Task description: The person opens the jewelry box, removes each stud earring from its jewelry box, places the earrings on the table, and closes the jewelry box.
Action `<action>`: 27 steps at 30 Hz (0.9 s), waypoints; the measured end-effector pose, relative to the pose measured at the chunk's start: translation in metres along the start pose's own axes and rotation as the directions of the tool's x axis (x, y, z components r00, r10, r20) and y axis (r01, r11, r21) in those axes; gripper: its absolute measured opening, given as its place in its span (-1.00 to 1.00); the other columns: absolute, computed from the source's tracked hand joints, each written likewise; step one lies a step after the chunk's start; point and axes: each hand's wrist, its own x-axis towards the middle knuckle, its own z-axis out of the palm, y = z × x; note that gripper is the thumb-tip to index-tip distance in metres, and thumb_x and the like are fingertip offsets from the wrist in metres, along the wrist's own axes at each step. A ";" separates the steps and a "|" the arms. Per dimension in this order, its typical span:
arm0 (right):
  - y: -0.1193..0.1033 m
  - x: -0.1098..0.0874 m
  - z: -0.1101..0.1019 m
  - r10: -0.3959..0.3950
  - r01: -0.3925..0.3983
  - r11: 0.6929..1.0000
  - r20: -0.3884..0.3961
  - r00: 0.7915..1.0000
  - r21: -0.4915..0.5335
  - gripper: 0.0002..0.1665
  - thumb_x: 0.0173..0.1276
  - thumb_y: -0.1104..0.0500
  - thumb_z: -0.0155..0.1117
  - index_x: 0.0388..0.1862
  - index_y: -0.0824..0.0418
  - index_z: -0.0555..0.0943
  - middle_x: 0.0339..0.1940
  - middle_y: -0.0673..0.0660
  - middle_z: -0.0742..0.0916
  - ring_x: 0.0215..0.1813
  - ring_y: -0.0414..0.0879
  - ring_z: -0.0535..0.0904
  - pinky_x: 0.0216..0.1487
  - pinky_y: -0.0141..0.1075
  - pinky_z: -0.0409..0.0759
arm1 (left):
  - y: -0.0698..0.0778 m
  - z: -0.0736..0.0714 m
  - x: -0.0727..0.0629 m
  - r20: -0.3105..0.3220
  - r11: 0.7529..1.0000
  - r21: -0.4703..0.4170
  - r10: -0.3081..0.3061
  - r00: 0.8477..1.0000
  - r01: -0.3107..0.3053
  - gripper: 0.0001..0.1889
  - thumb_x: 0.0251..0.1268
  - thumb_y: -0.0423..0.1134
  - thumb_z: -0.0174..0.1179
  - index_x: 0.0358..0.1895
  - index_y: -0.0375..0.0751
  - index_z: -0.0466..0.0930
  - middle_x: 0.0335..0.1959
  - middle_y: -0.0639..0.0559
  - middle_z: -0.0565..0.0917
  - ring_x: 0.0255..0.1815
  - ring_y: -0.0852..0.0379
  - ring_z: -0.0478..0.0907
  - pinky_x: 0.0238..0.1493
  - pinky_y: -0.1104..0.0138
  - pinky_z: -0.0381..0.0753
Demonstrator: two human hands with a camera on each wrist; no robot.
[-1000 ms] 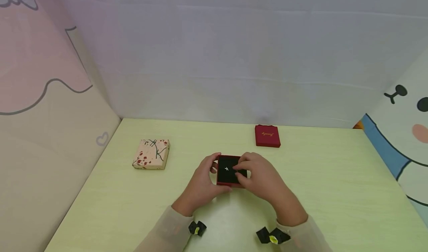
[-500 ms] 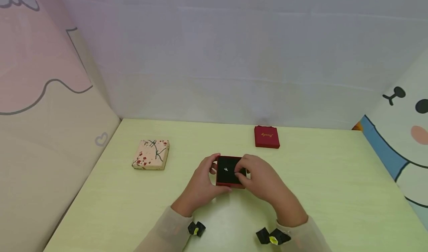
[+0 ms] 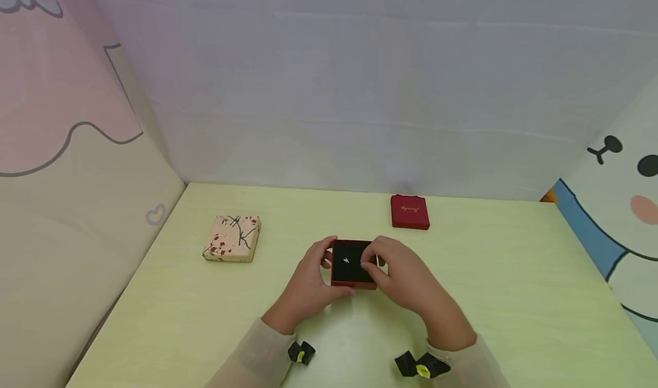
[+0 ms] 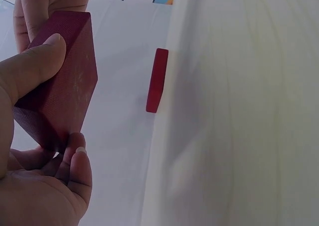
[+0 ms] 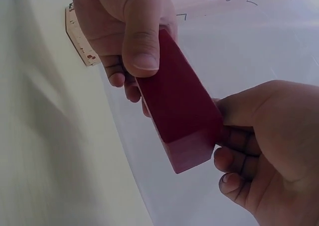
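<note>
A small dark red jewelry box base [image 3: 354,286] is held up in my left hand [image 3: 310,281], the thumb on its near side and fingers at the far left corner. Its black insert [image 3: 349,274] faces up, with a small silver star-shaped piece [image 3: 346,260] left of the middle. Over the insert's right part, my right hand [image 3: 403,274] brings thumb and index finger together in a pinch. I cannot tell what lies between those fingertips. In the right wrist view, the box's red side [image 5: 179,101] hides them. The left wrist view shows the box underside [image 4: 82,86].
A red lid [image 3: 410,211] with gold lettering lies at the back of the pale table [image 3: 514,291], right of centre. To the left lies a cream box with red flowers and dark branches [image 3: 232,238]. A white cloth wall [image 3: 329,91] closes off the back.
The right thumb and index finger, slightly apart over the insert a second ago, have come together. The box has shifted very slightly left. The left hand keeps its hold.
</note>
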 end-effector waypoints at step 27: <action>0.048 -0.004 -0.024 0.194 -0.189 0.981 -0.151 0.969 0.051 -0.93 0.46 0.25 0.36 -0.15 0.14 0.64 -0.24 0.02 0.62 -0.19 -0.02 0.48 -0.22 -0.18 0.54 | 0.000 0.002 0.001 0.004 0.999 -0.046 -0.028 1.000 0.028 0.05 -0.05 -0.25 0.68 0.54 -0.13 0.24 0.07 0.06 0.50 0.06 0.02 0.39 0.10 -0.07 0.51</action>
